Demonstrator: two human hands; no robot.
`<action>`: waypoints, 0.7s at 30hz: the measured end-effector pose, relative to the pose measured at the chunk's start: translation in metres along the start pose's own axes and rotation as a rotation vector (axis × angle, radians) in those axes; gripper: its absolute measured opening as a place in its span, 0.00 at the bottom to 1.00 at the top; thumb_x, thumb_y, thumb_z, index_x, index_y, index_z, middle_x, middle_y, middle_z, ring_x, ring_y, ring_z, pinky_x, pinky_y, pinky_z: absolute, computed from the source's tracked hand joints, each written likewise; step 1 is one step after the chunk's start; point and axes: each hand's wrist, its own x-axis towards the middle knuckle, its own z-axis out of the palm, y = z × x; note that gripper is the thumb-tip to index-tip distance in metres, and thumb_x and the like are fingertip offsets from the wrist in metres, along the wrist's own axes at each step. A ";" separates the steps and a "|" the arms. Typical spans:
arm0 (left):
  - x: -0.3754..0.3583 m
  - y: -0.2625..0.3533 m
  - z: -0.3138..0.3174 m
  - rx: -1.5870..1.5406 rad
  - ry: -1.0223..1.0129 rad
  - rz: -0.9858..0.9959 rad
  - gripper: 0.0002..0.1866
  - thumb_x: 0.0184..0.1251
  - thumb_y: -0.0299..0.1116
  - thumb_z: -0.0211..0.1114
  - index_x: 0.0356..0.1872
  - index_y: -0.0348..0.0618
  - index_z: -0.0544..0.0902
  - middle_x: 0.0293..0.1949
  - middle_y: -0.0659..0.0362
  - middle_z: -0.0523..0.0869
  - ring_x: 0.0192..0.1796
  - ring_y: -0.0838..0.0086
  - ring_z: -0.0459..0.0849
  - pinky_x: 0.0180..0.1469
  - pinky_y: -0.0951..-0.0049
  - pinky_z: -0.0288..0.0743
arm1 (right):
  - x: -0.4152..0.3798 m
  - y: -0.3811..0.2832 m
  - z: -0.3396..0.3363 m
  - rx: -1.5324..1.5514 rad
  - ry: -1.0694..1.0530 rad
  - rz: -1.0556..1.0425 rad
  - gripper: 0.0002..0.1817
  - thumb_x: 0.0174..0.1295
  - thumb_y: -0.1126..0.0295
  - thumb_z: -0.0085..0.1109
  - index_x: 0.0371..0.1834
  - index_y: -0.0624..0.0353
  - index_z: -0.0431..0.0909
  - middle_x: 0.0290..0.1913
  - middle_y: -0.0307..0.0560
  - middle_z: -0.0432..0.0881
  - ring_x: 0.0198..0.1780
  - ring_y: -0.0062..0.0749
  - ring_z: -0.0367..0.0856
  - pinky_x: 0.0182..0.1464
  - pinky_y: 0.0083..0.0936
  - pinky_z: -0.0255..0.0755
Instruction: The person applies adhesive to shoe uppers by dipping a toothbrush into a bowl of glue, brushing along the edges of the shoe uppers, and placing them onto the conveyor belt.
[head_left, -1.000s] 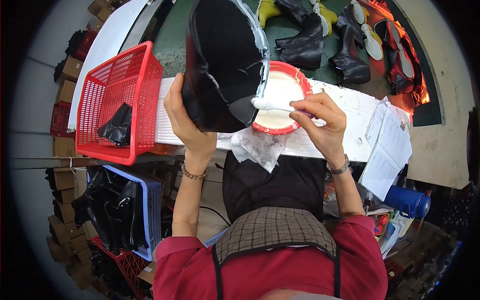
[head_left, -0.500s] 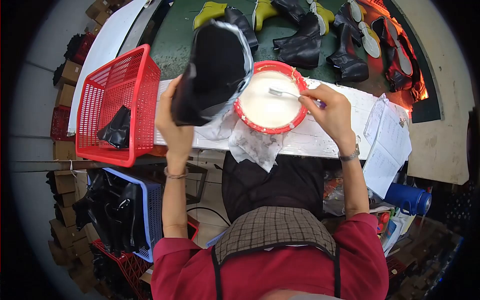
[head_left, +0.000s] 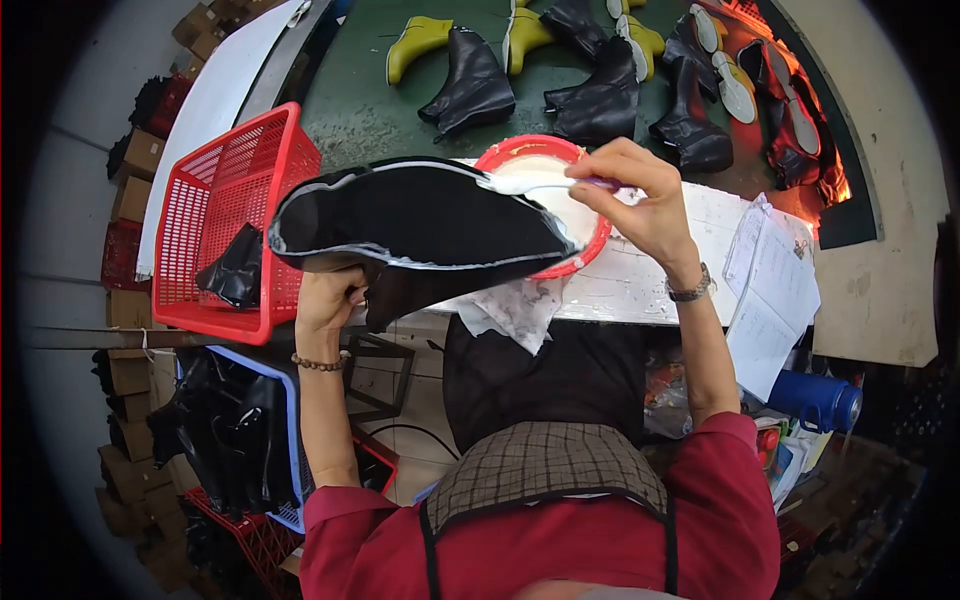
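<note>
My left hand [head_left: 333, 300] grips a black boot upper [head_left: 420, 215] from below, its sole side turned up toward me. A band of white glue runs round the edge of that underside. Between the thumb and fingers of my right hand [head_left: 640, 195] is a toothbrush [head_left: 545, 183] with a purple and white handle. Its head touches the boot's upper edge, where the white is thick. Partly hidden behind the boot, a red bowl [head_left: 598, 240] holds white liquid glue [head_left: 572, 212]. A stained white cloth [head_left: 515, 310] hangs over the bench edge below the bowl.
To the left stands a red basket [head_left: 285, 230] with a black boot piece inside. Black boots [head_left: 470, 85] and yellow boots [head_left: 418, 45] line the green table. Written papers [head_left: 770, 290] hang off the white bench at right, above a blue flask [head_left: 815, 400]. A blue crate [head_left: 292, 430] holds several black uppers.
The boot upper has tipped over from showing its open top to showing its glue-edged underside. The toothbrush has come out of the bowl onto the boot's edge.
</note>
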 end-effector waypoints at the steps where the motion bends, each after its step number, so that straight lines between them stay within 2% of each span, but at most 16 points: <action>1: 0.001 0.000 -0.003 -0.048 0.016 0.018 0.12 0.48 0.06 0.58 0.25 0.37 0.77 0.23 0.60 0.77 0.20 0.77 0.71 0.19 0.77 0.58 | -0.005 0.001 -0.003 -0.026 -0.016 0.035 0.10 0.58 0.79 0.76 0.44 0.62 0.91 0.40 0.42 0.87 0.39 0.20 0.82 0.40 0.19 0.75; 6: 0.005 -0.007 -0.008 -0.112 0.091 0.059 0.12 0.45 0.05 0.60 0.24 0.36 0.77 0.22 0.58 0.76 0.20 0.74 0.72 0.20 0.75 0.60 | -0.029 -0.002 -0.010 0.059 0.032 0.144 0.08 0.56 0.73 0.78 0.39 0.57 0.92 0.35 0.40 0.89 0.31 0.21 0.81 0.39 0.21 0.68; 8: 0.004 -0.014 -0.003 -0.126 0.076 0.063 0.12 0.45 0.05 0.60 0.24 0.36 0.77 0.21 0.58 0.76 0.20 0.74 0.72 0.20 0.75 0.61 | -0.025 -0.002 -0.011 -0.067 0.013 0.033 0.08 0.57 0.74 0.77 0.40 0.57 0.92 0.36 0.40 0.89 0.31 0.20 0.81 0.39 0.21 0.68; 10: 0.000 -0.016 0.004 -0.128 0.057 -0.059 0.12 0.45 0.05 0.61 0.26 0.34 0.77 0.20 0.57 0.75 0.19 0.74 0.73 0.20 0.75 0.61 | -0.013 -0.007 -0.006 -0.019 0.027 0.035 0.07 0.58 0.73 0.77 0.40 0.57 0.92 0.36 0.39 0.89 0.31 0.20 0.81 0.41 0.22 0.68; 11: 0.000 -0.016 0.010 -0.127 0.053 -0.057 0.12 0.45 0.05 0.61 0.26 0.34 0.77 0.20 0.57 0.75 0.19 0.74 0.73 0.20 0.75 0.61 | -0.007 -0.008 -0.005 -0.016 0.025 -0.005 0.07 0.59 0.72 0.77 0.40 0.57 0.92 0.36 0.38 0.89 0.30 0.20 0.81 0.41 0.22 0.67; 14: -0.002 -0.017 0.029 -0.116 -0.078 -0.130 0.13 0.48 0.06 0.61 0.33 0.32 0.78 0.19 0.58 0.75 0.19 0.76 0.72 0.20 0.75 0.59 | 0.007 -0.009 0.002 0.054 0.030 -0.044 0.06 0.60 0.71 0.76 0.40 0.56 0.92 0.36 0.37 0.89 0.29 0.20 0.80 0.42 0.21 0.66; 16: 0.001 -0.022 0.023 0.070 -0.263 -0.236 0.12 0.53 0.08 0.59 0.37 0.32 0.79 0.20 0.61 0.74 0.19 0.78 0.70 0.19 0.76 0.58 | 0.016 -0.015 0.001 -0.031 -0.066 -0.094 0.10 0.59 0.75 0.76 0.44 0.58 0.92 0.39 0.40 0.88 0.34 0.22 0.79 0.42 0.23 0.70; 20: 0.003 -0.018 0.027 0.004 -0.383 -0.292 0.14 0.57 0.08 0.54 0.41 0.32 0.79 0.23 0.61 0.75 0.17 0.80 0.68 0.17 0.76 0.55 | 0.015 -0.011 -0.008 -0.055 -0.024 -0.067 0.09 0.59 0.75 0.76 0.43 0.58 0.92 0.37 0.38 0.88 0.34 0.21 0.79 0.42 0.22 0.70; 21: 0.003 -0.017 0.026 -0.006 -0.418 -0.325 0.15 0.56 0.08 0.53 0.42 0.32 0.80 0.23 0.61 0.75 0.17 0.81 0.67 0.17 0.77 0.54 | 0.014 -0.011 -0.010 -0.033 0.013 -0.076 0.07 0.59 0.70 0.77 0.40 0.53 0.93 0.35 0.34 0.88 0.28 0.19 0.78 0.42 0.22 0.64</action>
